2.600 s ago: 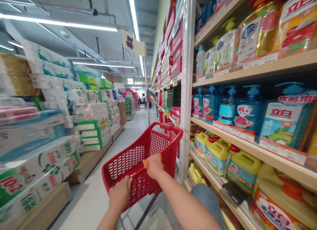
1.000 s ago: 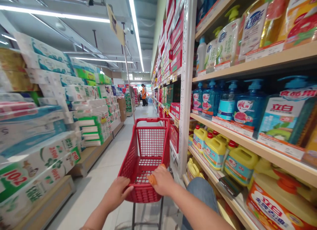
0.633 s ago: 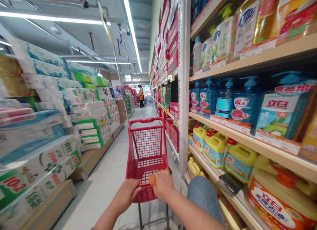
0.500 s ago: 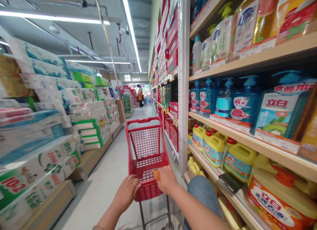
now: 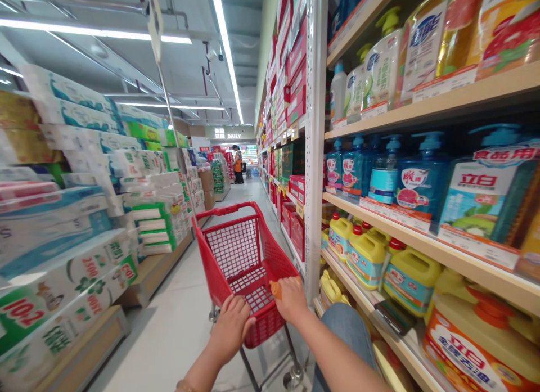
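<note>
A red plastic shopping cart (image 5: 236, 240) stands in front of me, its far end angled left and its basket holding nothing that I can see. My left hand (image 5: 233, 323) is curled over the left part of the near rim. At the right part of the same rim, my right hand (image 5: 291, 299) is closed round the cart's edge. An orange piece (image 5: 276, 289) shows beside its fingers; I cannot make out whether it is a grip cover or something held. Both palms hide the handle under them.
Shelves with yellow detergent jugs (image 5: 366, 260) and blue pump bottles (image 5: 415, 175) rise close on the right. Stacked tissue packs (image 5: 80, 279) line the left on low platforms. A person (image 5: 238, 166) stands far down the aisle floor (image 5: 169, 319). My knee (image 5: 346, 330) is beside the jugs.
The cart has turned, its far end swinging left. My left hand has shifted slightly right and my right hand slightly right and up. The view has otherwise barely moved.
</note>
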`<action>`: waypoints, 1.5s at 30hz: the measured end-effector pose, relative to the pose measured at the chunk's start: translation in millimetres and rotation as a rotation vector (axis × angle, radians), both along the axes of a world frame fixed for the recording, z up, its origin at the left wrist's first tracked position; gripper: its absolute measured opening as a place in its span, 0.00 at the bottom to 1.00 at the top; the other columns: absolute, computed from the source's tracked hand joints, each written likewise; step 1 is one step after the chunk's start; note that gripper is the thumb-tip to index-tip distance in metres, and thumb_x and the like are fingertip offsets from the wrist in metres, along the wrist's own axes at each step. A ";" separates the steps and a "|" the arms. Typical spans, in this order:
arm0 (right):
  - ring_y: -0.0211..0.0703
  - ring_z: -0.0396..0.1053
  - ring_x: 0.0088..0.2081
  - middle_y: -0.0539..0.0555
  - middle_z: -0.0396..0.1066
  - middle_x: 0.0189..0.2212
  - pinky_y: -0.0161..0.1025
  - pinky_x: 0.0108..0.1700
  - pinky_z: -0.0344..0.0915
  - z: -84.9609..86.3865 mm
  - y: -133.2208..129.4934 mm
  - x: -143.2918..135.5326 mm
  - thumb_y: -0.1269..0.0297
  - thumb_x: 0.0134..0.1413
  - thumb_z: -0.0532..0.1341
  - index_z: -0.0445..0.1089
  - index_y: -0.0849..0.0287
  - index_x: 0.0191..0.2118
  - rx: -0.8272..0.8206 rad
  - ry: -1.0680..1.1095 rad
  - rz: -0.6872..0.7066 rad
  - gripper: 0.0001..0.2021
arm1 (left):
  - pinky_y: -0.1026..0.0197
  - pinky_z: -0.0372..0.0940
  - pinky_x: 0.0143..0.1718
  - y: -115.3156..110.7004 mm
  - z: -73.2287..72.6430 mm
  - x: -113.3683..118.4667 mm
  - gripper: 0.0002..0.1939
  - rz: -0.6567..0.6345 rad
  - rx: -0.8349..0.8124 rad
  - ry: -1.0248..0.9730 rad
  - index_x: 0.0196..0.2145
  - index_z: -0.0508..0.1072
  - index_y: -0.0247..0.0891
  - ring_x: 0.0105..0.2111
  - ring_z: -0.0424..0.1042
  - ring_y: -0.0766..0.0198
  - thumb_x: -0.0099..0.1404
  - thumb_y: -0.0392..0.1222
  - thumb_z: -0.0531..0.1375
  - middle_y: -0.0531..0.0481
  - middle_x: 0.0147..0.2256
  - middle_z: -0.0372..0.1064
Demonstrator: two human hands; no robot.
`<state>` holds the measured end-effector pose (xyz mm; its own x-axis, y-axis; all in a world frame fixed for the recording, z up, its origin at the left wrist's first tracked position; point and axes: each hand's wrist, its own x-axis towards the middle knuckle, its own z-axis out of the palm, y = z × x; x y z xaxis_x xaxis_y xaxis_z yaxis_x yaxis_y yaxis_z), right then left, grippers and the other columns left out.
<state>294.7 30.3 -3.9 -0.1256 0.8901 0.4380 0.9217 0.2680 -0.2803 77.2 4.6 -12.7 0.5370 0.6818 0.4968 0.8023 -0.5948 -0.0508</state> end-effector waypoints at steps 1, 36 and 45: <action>0.51 0.64 0.43 0.59 0.71 0.38 0.45 0.49 0.53 -1.3 -1.8 -4.9 0.68 0.54 0.56 0.68 0.58 0.38 0.003 0.011 -0.010 0.07 | 0.47 0.51 0.57 0.2 -2.2 5.2 0.11 0.024 -0.008 -0.008 0.36 0.68 0.42 0.43 0.65 0.58 0.70 0.46 0.49 0.50 0.37 0.69; 0.54 0.67 0.45 0.60 0.72 0.41 0.46 0.47 0.55 9.1 4.3 -27.0 0.65 0.55 0.57 0.68 0.61 0.44 -0.039 -0.012 -0.072 0.12 | 0.48 0.49 0.55 53.3 18.6 9.4 0.17 0.277 -0.044 -0.018 0.41 0.70 0.42 0.45 0.65 0.56 0.69 0.53 0.48 0.47 0.41 0.71; 0.53 0.64 0.45 0.60 0.69 0.40 0.46 0.50 0.52 6.4 16.8 -24.2 0.67 0.55 0.57 0.66 0.61 0.41 -0.002 0.054 -0.190 0.08 | 0.47 0.47 0.53 55.5 31.2 -12.3 0.17 0.438 -0.034 0.021 0.38 0.71 0.43 0.43 0.64 0.56 0.70 0.51 0.47 0.47 0.37 0.71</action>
